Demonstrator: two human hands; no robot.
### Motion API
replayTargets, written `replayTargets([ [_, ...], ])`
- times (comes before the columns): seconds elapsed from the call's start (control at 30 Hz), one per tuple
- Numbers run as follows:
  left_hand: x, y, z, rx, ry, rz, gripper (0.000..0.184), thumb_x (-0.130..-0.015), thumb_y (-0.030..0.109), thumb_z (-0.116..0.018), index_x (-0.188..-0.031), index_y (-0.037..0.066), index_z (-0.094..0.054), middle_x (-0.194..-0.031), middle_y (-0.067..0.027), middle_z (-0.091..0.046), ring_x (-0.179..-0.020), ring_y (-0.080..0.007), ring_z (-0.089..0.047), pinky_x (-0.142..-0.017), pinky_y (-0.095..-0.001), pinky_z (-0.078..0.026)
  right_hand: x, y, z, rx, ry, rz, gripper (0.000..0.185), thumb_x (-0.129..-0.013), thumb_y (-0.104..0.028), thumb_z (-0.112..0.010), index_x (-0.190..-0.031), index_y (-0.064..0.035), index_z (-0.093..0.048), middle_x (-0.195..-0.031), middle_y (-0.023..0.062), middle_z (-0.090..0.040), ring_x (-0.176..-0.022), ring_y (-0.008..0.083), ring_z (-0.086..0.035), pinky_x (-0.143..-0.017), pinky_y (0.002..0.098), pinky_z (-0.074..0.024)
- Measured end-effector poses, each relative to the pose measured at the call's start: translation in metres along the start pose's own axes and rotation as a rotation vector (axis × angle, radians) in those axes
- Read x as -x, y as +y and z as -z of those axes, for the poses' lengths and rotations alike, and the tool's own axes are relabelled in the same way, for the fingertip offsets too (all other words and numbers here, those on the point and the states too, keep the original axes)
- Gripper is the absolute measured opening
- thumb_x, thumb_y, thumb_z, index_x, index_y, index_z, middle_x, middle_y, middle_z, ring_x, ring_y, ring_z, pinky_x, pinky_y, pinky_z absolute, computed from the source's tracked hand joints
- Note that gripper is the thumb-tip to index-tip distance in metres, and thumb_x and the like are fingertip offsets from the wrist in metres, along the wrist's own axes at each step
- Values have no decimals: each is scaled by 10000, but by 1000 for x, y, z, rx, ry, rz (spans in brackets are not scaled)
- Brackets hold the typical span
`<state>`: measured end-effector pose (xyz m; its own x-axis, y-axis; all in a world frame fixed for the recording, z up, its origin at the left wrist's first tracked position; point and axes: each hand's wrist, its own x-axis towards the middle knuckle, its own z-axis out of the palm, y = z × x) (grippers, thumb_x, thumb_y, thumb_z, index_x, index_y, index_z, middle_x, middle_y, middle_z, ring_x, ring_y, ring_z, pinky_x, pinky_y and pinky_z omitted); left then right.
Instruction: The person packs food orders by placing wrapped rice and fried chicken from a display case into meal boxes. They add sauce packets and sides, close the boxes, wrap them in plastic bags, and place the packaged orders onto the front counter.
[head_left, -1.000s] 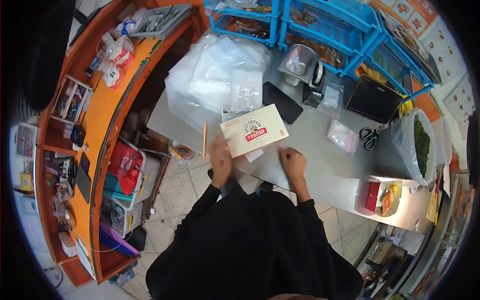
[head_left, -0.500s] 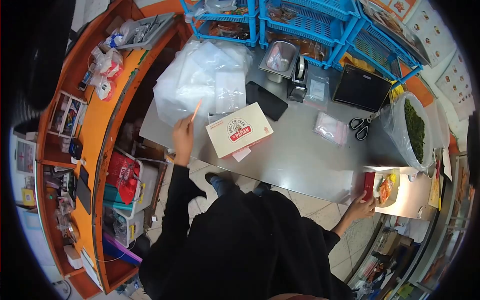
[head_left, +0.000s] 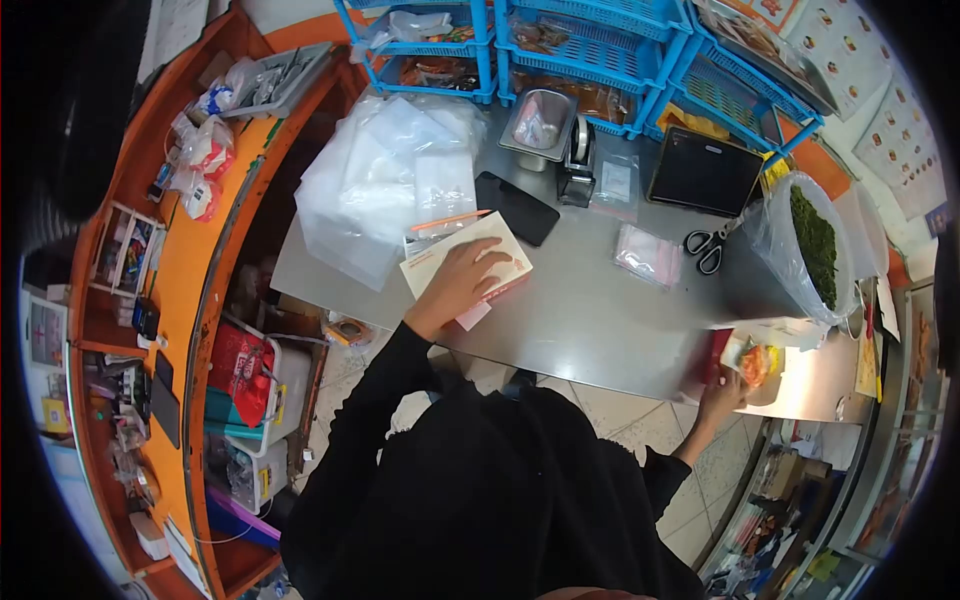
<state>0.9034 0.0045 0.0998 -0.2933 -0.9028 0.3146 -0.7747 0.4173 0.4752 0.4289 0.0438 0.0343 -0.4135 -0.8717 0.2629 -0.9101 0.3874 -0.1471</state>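
Observation:
My left hand (head_left: 467, 280) lies over the top of a closed cream cardboard food box (head_left: 515, 258), fingers spread apart and covering most of its print. An orange pencil-like stick (head_left: 450, 223) rests just behind that box. Over at the right end of the steel table, my right hand (head_left: 728, 392) grips the near side of an open food box (head_left: 762, 390) with a red panel (head_left: 715, 357). Orange and yellow packets (head_left: 755, 363) show inside it. Part of the right fingers is hidden by the box.
Clear plastic bags (head_left: 370, 170) are piled at the back left, beside a black phone (head_left: 517, 208). Farther right are a tape dispenser (head_left: 577, 170), small pink packets (head_left: 648, 255), scissors (head_left: 708, 248) and a lined bin of green leaves (head_left: 815, 245). Blue racks (head_left: 580, 60) stand behind.
My left hand has put the orange stick down behind the closed box and moved right onto the box. My right hand stays at the open food box, which appears slightly shifted and blurred.

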Motion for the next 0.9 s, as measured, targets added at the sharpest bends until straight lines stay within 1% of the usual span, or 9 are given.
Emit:
replayTargets([
  [0.23,-5,35,-5,416,-125,87,408,-776,187,-574,-1160,88,-475,-1162,-93,-460,-1064,-275,-447,-900,-354,-357,51,-111,12,-272,-86,546,160,-680,-218,-656,-771,-92,-615,-797,47,-568,-904,267,-462,-819,429,-312],
  [0.37,-25,53,-27,386,123,62,364,-790,199,-555,-1125,65,-503,-1073,-94,-515,-999,-268,-489,-843,-340,-395,80,-171,43,-526,-367,740,276,-682,-225,-648,-945,-147,-626,-945,47,-555,-1019,305,-427,-895,460,-264],
  [0.5,-44,40,-26,91,66,-7,215,-801,193,-524,-938,38,-581,-909,-103,-556,-843,-277,-537,-682,-354,-452,30,-174,37,-455,138,411,479,-684,-223,-652,-1130,-119,-510,-1173,137,-423,-1079,344,-367,-904,468,-236],
  [0.53,-46,40,-25,42,58,37,201,-806,205,-515,-888,38,-590,-873,-99,-560,-817,-278,-542,-658,-361,-453,11,-182,52,-419,367,401,365,-718,-215,-629,-1047,-74,-557,-1064,154,-499,-1000,320,-453,-853,435,-320],
  [0.6,-47,45,-22,-28,94,75,209,-814,216,-497,-755,40,-593,-804,-94,-565,-745,-280,-552,-611,-371,-451,-23,-172,45,-408,157,475,322,-742,-218,-614,-1010,-42,-576,-955,159,-536,-876,301,-516,-762,386,-388],
  [0.7,-61,54,-13,-33,-207,204,225,-843,212,-478,-901,21,-583,-843,-99,-579,-793,-237,-581,-650,-343,-470,-36,-187,54,-276,-253,406,307,-779,-236,-594,-963,9,-590,-850,161,-567,-737,252,-573,-631,311,-440],
  [0.73,-66,52,-15,318,-244,373,244,-855,211,-467,-961,12,-556,-872,-103,-582,-817,-219,-586,-671,-331,-472,-34,-194,59,-210,-406,355,314,-791,-244,-588,-950,27,-593,-825,161,-573,-697,231,-586,-588,286,-449],
  [0.8,-71,45,-24,1032,-299,697,305,-877,210,-446,-1083,-8,-504,-931,-112,-589,-865,-185,-596,-713,-307,-477,-27,-198,59,-689,-591,174,293,-820,-238,-565,-925,34,-587,-813,129,-592,-659,184,-581,-585,263,-457],
  [0.9,-64,40,-46,1391,-240,544,388,-893,206,-426,-1203,-25,-392,-1042,-120,-561,-880,-166,-596,-730,-290,-481,-20,-195,49,-1229,-694,77,256,-839,-189,-547,-957,36,-574,-799,92,-609,-662,145,-592,-601,257,-474],
])
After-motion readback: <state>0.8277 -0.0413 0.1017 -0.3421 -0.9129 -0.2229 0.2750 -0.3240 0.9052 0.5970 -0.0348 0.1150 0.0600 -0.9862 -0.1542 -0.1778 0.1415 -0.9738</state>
